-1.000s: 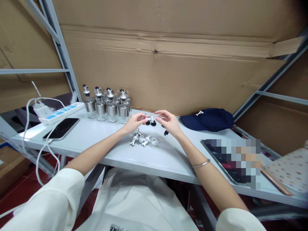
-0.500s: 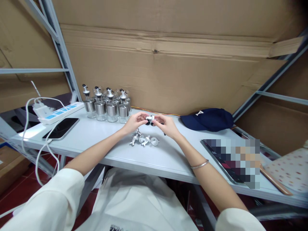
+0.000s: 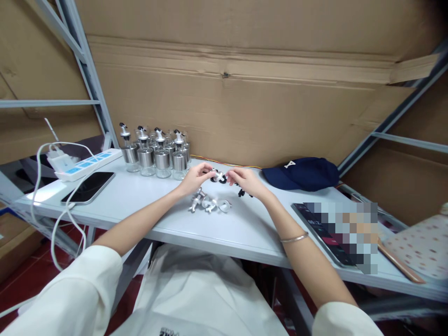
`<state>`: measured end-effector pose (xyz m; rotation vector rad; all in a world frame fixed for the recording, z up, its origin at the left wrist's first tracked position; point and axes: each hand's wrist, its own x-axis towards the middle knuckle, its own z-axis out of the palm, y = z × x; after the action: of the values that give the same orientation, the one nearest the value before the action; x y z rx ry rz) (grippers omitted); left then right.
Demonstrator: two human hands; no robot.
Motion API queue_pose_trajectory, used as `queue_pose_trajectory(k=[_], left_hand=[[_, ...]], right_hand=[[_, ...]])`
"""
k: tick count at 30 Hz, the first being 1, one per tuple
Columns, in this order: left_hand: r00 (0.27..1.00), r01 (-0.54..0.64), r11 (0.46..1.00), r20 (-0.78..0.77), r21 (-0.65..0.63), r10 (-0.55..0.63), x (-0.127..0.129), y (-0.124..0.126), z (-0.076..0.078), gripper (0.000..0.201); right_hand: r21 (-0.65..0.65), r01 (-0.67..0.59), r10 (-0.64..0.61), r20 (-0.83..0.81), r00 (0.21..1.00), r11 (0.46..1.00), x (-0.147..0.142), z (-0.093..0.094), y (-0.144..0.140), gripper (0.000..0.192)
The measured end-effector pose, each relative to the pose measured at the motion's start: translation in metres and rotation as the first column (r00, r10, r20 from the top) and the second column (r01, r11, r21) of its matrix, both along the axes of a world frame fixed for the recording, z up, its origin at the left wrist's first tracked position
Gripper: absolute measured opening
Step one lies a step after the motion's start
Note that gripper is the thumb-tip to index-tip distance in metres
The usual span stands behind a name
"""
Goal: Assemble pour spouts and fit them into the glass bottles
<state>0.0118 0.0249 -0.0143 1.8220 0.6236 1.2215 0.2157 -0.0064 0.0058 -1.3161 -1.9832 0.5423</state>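
Observation:
My left hand (image 3: 198, 179) pinches a silver bottle pourer spout (image 3: 219, 176) with black parts between thumb and fingers, above the table. Just to the right of it, my right hand (image 3: 247, 182) has its thumb and fingertips drawn together. Whatever may be in that pinch is too small to make out. Several loose silver pourer spouts (image 3: 210, 203) lie in a pile below the hands. Small black pieces (image 3: 241, 192) show on the table under my right hand, which partly hides them.
Several glass bottles with steel sleeves (image 3: 162, 159) stand at the back left, the front ones fitted with spouts. A phone (image 3: 89, 187) and a power strip (image 3: 89, 164) lie left. Right are a navy cap (image 3: 303, 173), a partly pixelated tablet (image 3: 322, 235) and a dotted pouch (image 3: 420, 247).
My right hand has drawn slightly away to the right from the spout, uncovering more of it and of the black pieces on the table. The left hand has stayed nearly still.

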Motion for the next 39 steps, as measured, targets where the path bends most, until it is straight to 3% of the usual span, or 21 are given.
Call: queue_pose_trajectory(k=[5,8,14,23,29,34,39], left_hand=[[0.999,-0.054,0.998,0.008,-0.040,0.054,-0.001,-0.001,0.003,0.023],[0.997,-0.068,0.996,0.020,-0.056,0.069,-0.001,-0.002,0.003,0.023],[0.996,-0.093,0.993,0.007,-0.066,0.094,-0.001,-0.002,0.003,0.022],[0.997,-0.070,0.994,0.009,-0.086,0.071,0.000,0.002,-0.001,0.022],[0.997,-0.076,0.992,-0.004,-0.098,0.076,0.001,0.004,-0.003,0.023],[0.999,-0.014,0.990,0.031,-0.142,0.018,0.002,0.003,-0.003,0.027],[0.995,0.085,0.978,0.076,-0.191,-0.071,0.004,0.000,-0.003,0.032]], right_hand=[[-0.038,0.201,-0.174,0.363,0.915,0.979,0.040,0.001,0.010,0.017],[-0.133,0.269,-0.171,0.496,0.851,0.954,0.058,0.003,0.009,0.016],[-0.256,0.274,-0.115,0.502,0.857,0.927,0.069,0.003,0.008,0.010],[-0.177,0.296,-0.174,0.498,0.849,0.938,0.069,0.001,0.010,0.010],[-0.230,0.329,-0.147,0.570,0.808,0.916,0.067,-0.001,0.008,0.008],[-0.118,0.321,-0.228,0.483,0.845,0.940,0.065,0.004,0.005,0.010],[-0.031,0.147,-0.144,0.098,0.985,0.989,0.048,0.008,0.002,0.008]])
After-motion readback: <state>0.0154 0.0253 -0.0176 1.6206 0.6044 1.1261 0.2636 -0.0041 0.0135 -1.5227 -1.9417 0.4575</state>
